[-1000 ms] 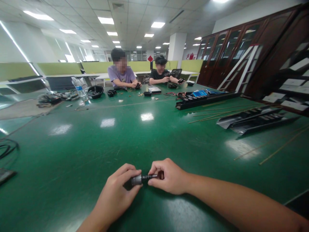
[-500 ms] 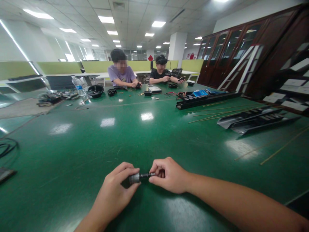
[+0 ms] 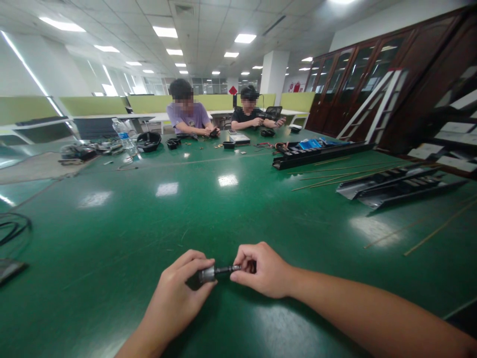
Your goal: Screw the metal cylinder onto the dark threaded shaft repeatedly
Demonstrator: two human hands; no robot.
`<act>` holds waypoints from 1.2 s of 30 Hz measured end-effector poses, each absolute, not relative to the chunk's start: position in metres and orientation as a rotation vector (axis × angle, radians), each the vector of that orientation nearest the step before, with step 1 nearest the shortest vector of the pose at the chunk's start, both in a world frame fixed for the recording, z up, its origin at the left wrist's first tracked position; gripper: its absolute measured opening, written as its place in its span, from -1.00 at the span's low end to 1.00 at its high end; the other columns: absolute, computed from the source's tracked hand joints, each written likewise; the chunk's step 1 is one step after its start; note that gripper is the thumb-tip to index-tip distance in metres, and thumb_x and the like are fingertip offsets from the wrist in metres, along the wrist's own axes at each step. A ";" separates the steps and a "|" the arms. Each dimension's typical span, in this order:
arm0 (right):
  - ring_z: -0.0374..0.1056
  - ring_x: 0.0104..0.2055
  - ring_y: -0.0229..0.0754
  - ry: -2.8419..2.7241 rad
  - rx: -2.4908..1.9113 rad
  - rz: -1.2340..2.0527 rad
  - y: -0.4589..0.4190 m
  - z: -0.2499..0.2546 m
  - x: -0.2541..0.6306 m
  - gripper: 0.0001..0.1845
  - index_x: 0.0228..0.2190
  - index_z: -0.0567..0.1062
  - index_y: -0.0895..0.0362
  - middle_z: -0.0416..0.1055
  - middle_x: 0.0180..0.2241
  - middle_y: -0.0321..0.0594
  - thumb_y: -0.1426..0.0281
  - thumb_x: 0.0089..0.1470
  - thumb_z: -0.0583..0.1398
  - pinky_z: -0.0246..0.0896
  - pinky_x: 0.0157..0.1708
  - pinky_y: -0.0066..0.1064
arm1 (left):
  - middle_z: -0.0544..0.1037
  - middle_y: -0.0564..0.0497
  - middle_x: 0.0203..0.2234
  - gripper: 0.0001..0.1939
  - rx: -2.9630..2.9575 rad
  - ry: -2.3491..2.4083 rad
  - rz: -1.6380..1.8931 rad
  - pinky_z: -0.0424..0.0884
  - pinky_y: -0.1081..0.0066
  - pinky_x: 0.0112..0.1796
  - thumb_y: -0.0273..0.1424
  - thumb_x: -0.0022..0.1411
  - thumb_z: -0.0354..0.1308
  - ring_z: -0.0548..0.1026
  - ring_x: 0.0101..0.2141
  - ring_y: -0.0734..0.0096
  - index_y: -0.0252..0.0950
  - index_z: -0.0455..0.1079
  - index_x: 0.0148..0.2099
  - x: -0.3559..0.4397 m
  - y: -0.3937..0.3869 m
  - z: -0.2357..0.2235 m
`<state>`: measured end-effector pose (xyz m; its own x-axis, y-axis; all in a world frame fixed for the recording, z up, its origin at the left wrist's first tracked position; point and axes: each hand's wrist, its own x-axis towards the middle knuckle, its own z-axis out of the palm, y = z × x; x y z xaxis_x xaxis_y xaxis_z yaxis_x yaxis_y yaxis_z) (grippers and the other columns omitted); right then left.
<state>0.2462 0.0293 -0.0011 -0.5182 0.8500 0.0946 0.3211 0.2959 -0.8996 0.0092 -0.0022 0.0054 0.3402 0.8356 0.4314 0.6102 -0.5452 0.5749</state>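
Near the front of the green table (image 3: 156,233), a silver cylinder with a thin dark shaft (image 3: 207,275) is held level between my two hands. My left hand (image 3: 182,288) pinches the silver cylinder between thumb and fingers. At the other end, my right hand (image 3: 261,271) grips the tip of the shaft (image 3: 223,270) with thumb and forefinger, its other fingers curled in. The shaft's tip is partly hidden by those fingertips. Whether cylinder and shaft are one piece, I cannot tell.
Black metal channels (image 3: 376,199) and thin rods (image 3: 328,181) lie at the right. Across the table sit two people (image 3: 188,112), with black trays (image 3: 148,141) and small parts near them. A water bottle (image 3: 124,136) stands far left; a black cable (image 3: 15,226) lies at the left edge.
My hands keep the same hold on the cylinder and shaft. The whole view has shifted very slightly. The far right person's raised hand has turned a little.
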 end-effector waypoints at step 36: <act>0.33 -0.52 -0.31 -2.033 -0.991 1.183 0.027 0.000 0.249 -0.76 -0.40 0.48 0.17 0.43 -0.53 -0.30 0.25 0.00 0.32 0.19 -0.50 -0.51 | 0.53 -0.05 -0.15 -0.67 2.119 1.706 0.956 0.42 0.14 -0.03 -0.16 0.18 0.24 0.51 -0.11 0.15 -0.20 0.40 -0.06 -0.016 0.015 0.009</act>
